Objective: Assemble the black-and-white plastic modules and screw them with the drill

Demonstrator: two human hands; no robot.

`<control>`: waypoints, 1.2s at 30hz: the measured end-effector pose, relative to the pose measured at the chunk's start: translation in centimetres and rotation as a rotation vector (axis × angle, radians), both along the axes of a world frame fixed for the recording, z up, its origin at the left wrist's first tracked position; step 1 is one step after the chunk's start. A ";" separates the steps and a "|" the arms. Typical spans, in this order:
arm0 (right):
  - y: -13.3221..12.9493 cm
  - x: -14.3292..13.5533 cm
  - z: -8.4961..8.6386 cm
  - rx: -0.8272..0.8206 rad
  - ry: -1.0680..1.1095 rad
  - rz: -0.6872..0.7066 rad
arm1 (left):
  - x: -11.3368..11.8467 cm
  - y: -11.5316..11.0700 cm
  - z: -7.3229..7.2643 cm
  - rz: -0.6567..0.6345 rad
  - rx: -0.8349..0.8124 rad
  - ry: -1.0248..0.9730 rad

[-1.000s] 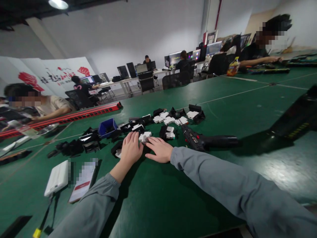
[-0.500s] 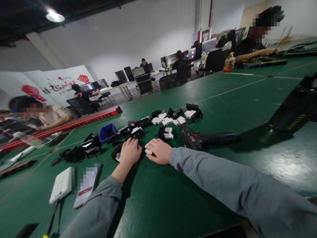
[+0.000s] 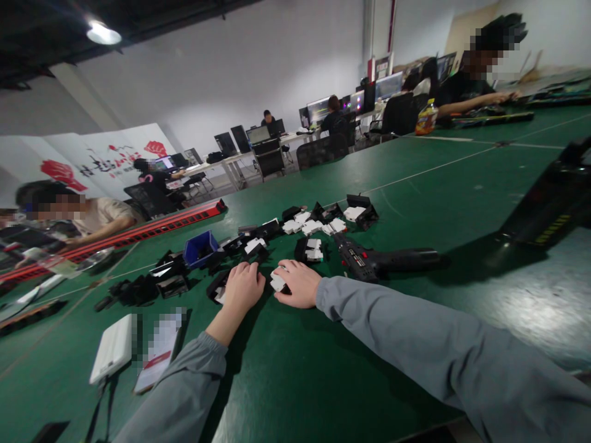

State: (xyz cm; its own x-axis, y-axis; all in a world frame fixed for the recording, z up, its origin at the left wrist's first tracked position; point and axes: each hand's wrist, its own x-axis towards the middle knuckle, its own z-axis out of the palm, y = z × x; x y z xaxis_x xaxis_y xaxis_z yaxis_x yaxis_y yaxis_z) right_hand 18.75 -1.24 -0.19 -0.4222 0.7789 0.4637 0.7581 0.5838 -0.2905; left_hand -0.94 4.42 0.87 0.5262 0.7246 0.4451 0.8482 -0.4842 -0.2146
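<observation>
My left hand (image 3: 243, 286) rests on the table with its fingers curled down over a black plastic part with a white piece in it (image 3: 218, 289). Part of it sticks out at the left of the palm; the fingertips are hidden. Just to the right, my right hand (image 3: 299, 284) is closed around a small white block (image 3: 278, 282), with the fingers over its top and the thumb at the near side. Beyond the hands lie several white blocks (image 3: 312, 227) and a black housing with white blocks in it (image 3: 310, 249).
A black power screwdriver (image 3: 369, 261) lies right of my right hand. Left of the parts stand a blue bin (image 3: 201, 248) and black pieces (image 3: 172, 282). A white power bank (image 3: 112, 349) and a phone (image 3: 159, 357) lie near my left forearm. Co-workers sit around the green table (image 3: 295, 375).
The white block shows more between my right thumb and fingers, and that hand has shifted slightly. My left hand stays in nearly the same place.
</observation>
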 end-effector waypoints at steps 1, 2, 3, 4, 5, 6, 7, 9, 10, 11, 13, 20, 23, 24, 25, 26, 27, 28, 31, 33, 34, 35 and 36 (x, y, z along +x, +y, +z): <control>0.0 0.0 0.0 -0.006 -0.002 -0.002 | 0.0 -0.2 0.1 -0.017 0.009 -0.008; 0.0 0.0 0.0 -0.010 -0.004 -0.005 | 0.0 -0.4 0.2 -0.038 0.019 -0.020; 0.1 0.0 0.0 -0.012 -0.006 -0.008 | 0.1 -0.7 0.3 -0.059 0.027 -0.033; 0.1 0.0 0.0 -0.013 -0.008 -0.009 | 0.1 -0.9 0.4 -0.076 0.035 -0.049; 0.1 0.0 -0.1 -0.012 -0.011 -0.011 | 0.1 -1.2 0.5 -0.082 0.045 -0.068; 0.1 0.0 -0.1 -0.012 -0.015 -0.012 | 0.2 -1.5 0.6 -0.076 0.057 -0.089; 0.1 0.0 0.0 -0.012 -0.018 -0.014 | 0.2 -1.7 0.7 -0.057 0.070 -0.111; 0.1 0.0 0.0 -0.016 -0.027 -0.019 | 0.3 -1.9 0.7 0.005 0.092 -0.151; 0.1 0.0 0.1 -0.019 -0.032 -0.021 | 0.3 -1.8 0.6 0.033 0.094 -0.163; 0.0 0.0 0.2 -0.021 -0.038 -0.023 | 0.2 -1.8 0.5 0.055 0.089 -0.168; -0.1 0.1 0.3 -0.027 -0.048 -0.025 | 0.1 -1.5 0.1 0.079 0.067 -0.161; -0.2 0.1 0.5 -0.044 -0.039 -0.024 | -0.2 -1.1 -0.2 0.039 0.041 -0.136; -0.1 0.0 0.3 -0.043 -0.016 -0.042 | -0.3 -1.3 -0.1 0.029 0.047 -0.124; -0.1 0.0 0.2 -0.042 -0.012 -0.052 | -0.3 -1.3 -0.1 0.025 0.048 -0.120; -0.1 0.0 0.2 -0.043 -0.010 -0.063 | -0.3 -1.4 -0.1 0.021 0.049 -0.114; 0.0 0.0 0.1 -0.043 -0.012 -0.071 | -0.3 -1.5 -0.1 0.016 0.051 -0.109; 0.0 0.0 0.0 -0.045 -0.015 -0.077 | -0.3 -1.5 -0.1 0.011 0.054 -0.103; 0.0 0.0 -0.1 -0.047 -0.018 -0.081 | -0.3 -1.6 -0.1 0.006 0.058 -0.097; 0.1 0.0 -0.1 -0.053 -0.020 -0.081 | -0.4 -1.6 -0.2 -0.008 0.066 -0.088; 0.1 0.0 -0.1 -0.052 -0.012 -0.070 | -0.4 -1.7 -0.2 -0.013 0.064 -0.087; 0.1 0.1 0.0 -0.051 -0.006 -0.063 | -0.5 -1.8 -0.2 -0.017 0.059 -0.088; 0.1 0.1 0.0 -0.048 0.000 -0.056 | -0.5 -1.9 -0.2 -0.022 0.053 -0.089; 0.0 0.2 0.1 -0.046 0.005 -0.050 | -0.6 -2.1 -0.1 -0.029 0.046 -0.090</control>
State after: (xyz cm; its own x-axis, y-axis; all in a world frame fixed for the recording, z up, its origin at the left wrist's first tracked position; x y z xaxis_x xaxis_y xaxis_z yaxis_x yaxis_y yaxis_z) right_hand 18.98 -1.20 -0.10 -0.3802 0.8193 0.4291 0.7843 0.5315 -0.3199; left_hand -1.52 2.31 0.72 0.5027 0.6877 0.5238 0.8511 -0.4999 -0.1605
